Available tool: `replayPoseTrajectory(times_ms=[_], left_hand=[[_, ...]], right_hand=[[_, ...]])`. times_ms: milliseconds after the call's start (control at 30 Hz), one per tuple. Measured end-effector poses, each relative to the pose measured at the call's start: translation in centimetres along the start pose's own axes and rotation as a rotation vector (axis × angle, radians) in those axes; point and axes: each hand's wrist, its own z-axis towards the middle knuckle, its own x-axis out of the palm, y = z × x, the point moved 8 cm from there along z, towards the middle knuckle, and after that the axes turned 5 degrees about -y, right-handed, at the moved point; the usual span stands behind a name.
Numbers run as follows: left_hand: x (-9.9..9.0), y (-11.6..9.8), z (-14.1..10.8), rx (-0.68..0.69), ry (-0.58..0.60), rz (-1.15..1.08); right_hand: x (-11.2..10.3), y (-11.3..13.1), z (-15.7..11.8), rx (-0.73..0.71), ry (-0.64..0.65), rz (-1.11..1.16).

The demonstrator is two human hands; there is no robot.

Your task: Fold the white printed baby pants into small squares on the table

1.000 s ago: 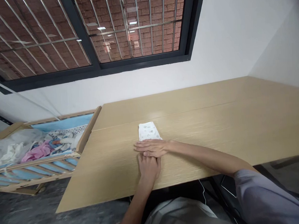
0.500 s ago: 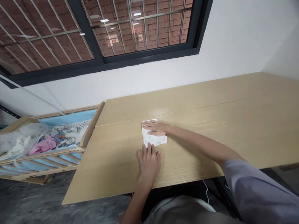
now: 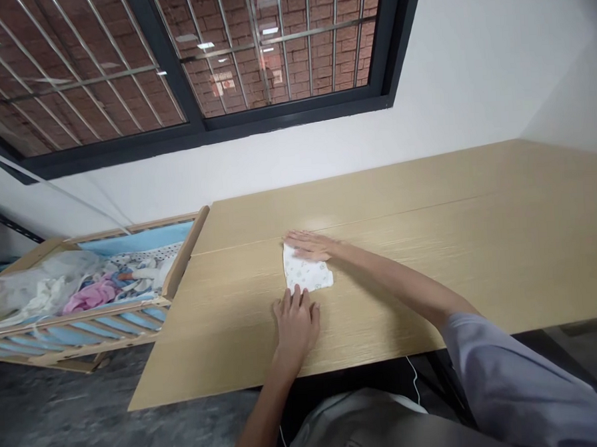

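Observation:
A small white cloth with a faint printed pattern lies flat on the wooden tabletop. My right hand rests palm down across its far edge, fingers stretched out to the left and slightly blurred; the part of the cloth beneath is hidden. At the near edge, my left hand lies on the table with its fingers spread, and its fingertips touch the cloth's lower border. Neither hand grasps anything.
To the left stands a wooden crib with blue lining, holding crumpled fabrics, a pink cloth and a translucent bag. Behind the table are a white wall and a dark-framed window with metal bars. A white cable hangs below the front edge.
My right hand has slid slightly away from me toward the cloth's far edge, uncovering more of its middle. My left hand stays at the near edge.

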Motion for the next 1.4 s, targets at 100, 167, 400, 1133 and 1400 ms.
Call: replayPoseTrajectory(times_ms=[100, 167, 400, 1133, 1400], left_hand=[[-0.1, 1.7, -0.3, -0.022, 0.03, -0.092], [-0.6, 2.9, -0.2, -0.019, -0.005, -0.132], [-2.3, 4.3, 2.4, 0.261, -0.056, -0.065], [-5.1, 2.8, 3.9, 0.194, -0.003, -0.047], [-3.1, 5.1, 10.9, -0.137, -0.014, -0.076]], right_hand=[[-3.3, 2.2, -1.6, 0.019, -0.137, -0.007], [-4.7, 4.0, -3.4, 0.014, -0.201, -0.041], [-1.8, 7.7, -10.6, -0.032, -0.178, -0.225], [-3.6, 10.1, -13.5, 0.195, -0.399, -0.269], [-3.8, 3.6, -8.4, 0.431, -0.547, -0.067]])
